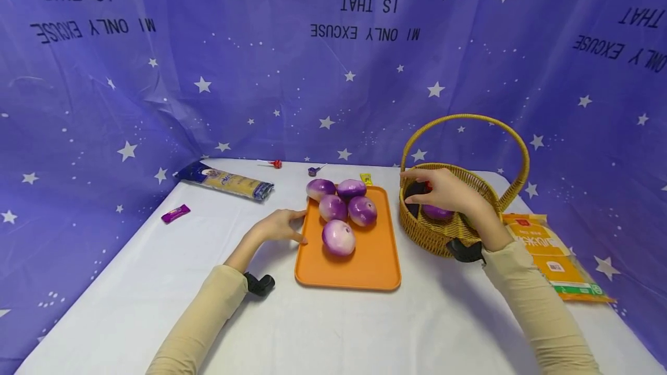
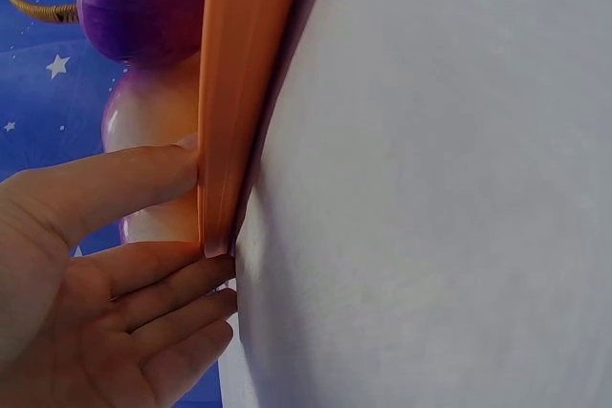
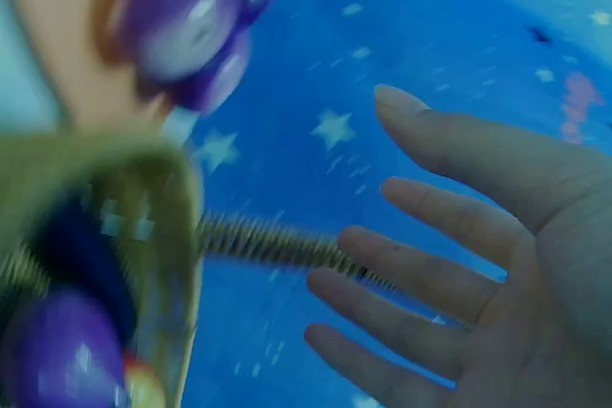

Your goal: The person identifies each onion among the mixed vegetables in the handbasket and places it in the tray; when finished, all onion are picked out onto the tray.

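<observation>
Several purple-and-white onions [image 1: 339, 238] rest on an orange tray [image 1: 348, 275], most of them bunched toward its far end. At the tray's left edge is my left hand [image 1: 278, 226]; in the left wrist view its thumb [image 2: 143, 179] touches the rim and its fingers lie nearly straight by the tray's side. My right hand [image 1: 448, 191] hovers over the wicker basket [image 1: 427, 239], holding nothing, its fingers extended in the right wrist view. Inside the basket are a purple onion [image 1: 436, 212], a dark object [image 1: 414, 195] and something red, partly hidden by the hand.
A noodle-like yellow packet [image 1: 224, 181] lies at the back left, near a purple-wrapped candy [image 1: 175, 213]. Two lollipops [image 1: 277, 164] and a yellow sweet [image 1: 366, 179] lie along the back. An orange-yellow food bag [image 1: 552, 256] sits right of the basket, whose handle arches high.
</observation>
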{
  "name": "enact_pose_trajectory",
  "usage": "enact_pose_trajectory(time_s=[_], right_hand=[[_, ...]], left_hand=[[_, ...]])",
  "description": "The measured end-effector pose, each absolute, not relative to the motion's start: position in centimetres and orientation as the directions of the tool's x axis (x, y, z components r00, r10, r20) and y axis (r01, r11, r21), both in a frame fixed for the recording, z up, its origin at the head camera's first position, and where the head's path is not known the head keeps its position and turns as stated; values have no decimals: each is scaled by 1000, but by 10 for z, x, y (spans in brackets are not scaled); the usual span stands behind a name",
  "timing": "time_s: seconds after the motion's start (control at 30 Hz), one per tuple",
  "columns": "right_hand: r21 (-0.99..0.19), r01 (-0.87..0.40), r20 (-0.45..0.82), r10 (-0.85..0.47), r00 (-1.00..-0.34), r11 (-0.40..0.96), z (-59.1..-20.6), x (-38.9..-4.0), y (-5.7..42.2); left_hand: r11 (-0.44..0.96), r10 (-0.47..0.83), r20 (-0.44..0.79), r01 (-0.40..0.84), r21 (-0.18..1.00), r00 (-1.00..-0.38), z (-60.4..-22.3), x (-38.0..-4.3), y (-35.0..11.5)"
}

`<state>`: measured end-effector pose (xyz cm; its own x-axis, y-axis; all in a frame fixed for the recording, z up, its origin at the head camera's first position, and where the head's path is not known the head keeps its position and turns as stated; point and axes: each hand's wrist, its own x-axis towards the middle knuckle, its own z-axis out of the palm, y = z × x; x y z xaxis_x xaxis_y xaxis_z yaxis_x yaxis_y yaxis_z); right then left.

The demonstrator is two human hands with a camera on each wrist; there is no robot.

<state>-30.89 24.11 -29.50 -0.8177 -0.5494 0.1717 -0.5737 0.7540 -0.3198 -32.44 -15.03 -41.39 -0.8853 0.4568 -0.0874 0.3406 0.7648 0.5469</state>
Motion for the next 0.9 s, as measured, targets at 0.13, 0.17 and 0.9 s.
enact_pose_trajectory(time_s=[0.13, 0.17, 0.9], right_hand=[[-279, -566, 103, -562, -821, 776, -293, -325, 262], [-279, -567, 86, -568, -819, 775, -294, -330, 266], [-289, -576, -268, -642, -718, 765, -320, -391, 315]], left_hand=[[765, 462, -87, 347, 542, -883, -413, -325, -150], [765, 462, -88, 346, 542, -882, -413, -325, -150], [770, 454, -92, 339, 541, -886, -412, -324, -149]])
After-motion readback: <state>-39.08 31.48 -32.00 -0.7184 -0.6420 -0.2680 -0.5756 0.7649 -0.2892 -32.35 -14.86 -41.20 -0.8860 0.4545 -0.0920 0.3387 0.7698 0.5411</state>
